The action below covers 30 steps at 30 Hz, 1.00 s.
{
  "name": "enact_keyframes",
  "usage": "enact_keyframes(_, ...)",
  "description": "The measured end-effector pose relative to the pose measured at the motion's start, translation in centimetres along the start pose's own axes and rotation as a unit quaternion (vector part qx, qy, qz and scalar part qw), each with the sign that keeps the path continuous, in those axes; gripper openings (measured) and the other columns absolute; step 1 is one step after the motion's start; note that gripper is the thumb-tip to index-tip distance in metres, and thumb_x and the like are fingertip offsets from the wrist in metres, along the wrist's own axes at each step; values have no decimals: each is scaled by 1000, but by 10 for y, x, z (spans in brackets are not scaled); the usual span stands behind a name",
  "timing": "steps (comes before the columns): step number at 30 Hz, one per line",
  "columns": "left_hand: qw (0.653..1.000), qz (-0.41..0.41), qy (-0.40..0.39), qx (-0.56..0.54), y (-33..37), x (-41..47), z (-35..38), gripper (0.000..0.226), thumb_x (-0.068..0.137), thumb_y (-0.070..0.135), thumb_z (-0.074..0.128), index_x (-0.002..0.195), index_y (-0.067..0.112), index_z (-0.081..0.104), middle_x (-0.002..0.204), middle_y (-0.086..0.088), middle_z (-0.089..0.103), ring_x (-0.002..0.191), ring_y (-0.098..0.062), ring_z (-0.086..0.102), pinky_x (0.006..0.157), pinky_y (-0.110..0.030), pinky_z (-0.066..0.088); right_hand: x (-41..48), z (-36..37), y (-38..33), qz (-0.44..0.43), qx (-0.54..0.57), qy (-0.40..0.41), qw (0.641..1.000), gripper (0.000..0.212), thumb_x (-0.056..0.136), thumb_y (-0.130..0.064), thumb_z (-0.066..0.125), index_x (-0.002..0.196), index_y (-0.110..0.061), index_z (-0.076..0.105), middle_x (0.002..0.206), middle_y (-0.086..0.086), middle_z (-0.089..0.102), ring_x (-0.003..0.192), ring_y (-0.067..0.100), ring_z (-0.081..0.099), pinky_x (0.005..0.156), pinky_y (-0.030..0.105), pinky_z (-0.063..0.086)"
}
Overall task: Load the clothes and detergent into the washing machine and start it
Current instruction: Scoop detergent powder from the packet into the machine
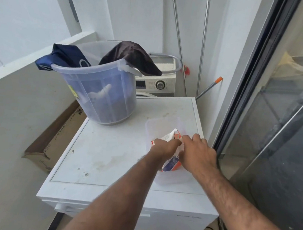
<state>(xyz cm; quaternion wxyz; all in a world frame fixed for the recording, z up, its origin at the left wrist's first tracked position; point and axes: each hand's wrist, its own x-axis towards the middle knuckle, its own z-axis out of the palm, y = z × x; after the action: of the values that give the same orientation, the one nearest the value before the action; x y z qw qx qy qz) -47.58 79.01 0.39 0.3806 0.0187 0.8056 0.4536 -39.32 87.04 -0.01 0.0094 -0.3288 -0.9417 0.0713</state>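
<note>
a: status?

b: i'm working both hands at the clear tub (167, 178) on the white machine top (107, 147). left hand (166, 147) is reaching into the tub, fingers bunched together on the top edge of the detergent packet (171, 163). right hand (197, 153) is coming over the packet from the other side, fingers curled down. can't tell if it's actually pinching the packet or just touching it.

a: clothes?

b: not loaded, i'm judging. the bucket (101, 90) is sitting at the far left of the same top, clothes inside it, a navy piece (64, 56) and a dark brown piece (133, 57) hanging over the rim.

a: washer?

b: front loader (157, 82) is standing behind, just its panel and dial (160, 84) showing. the door is hidden, so i can't say whether it's open or closed. nothing is pointing to it running.

a: so what's left?

b: nearly everything: detergent out and dosed, clothes in, door shut, start.

a: any labels?

b: packet is orange, white and blue, print too blurred to read. yellow sticker (73, 91) on the bucket, unreadable. the cardboard box (57, 139) on the floor has black print, not legible from here.
</note>
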Motion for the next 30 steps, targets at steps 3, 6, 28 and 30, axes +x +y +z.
enact_keyframes(3,999,-11,15,-33,-5,15,7,100,74,68,59,150,13,26,132,-11,57,113,-33,63,83,-42,57,6,4,-4,-1,4,22,1000,34,98,-27,54,132,-22,51,125,4,57,117,27,58,72,37,41)
enact_keyframes(6,999,-8,28,-23,-10,25,12,107,65,79,55,149,22,21,139,-14,52,122,-37,58,103,-52,50,9,6,-8,7,-6,49,999,27,101,-25,50,127,-20,55,122,4,59,114,26,61,72,36,43)
enact_keyframes(28,997,41,-16,-70,20,0,-4,63,102,59,5,154,30,28,148,-13,49,132,-35,49,106,-52,41,5,-28,-22,21,103,174,979,15,95,-40,65,102,-32,75,112,-9,59,110,18,53,84,37,36)
enact_keyframes(30,995,40,-53,-68,26,-11,-14,69,101,62,2,153,27,33,148,-16,52,132,-37,51,102,-53,43,-1,-43,-25,16,119,183,976,13,95,-36,65,104,-30,74,112,-8,63,107,19,57,85,38,41)
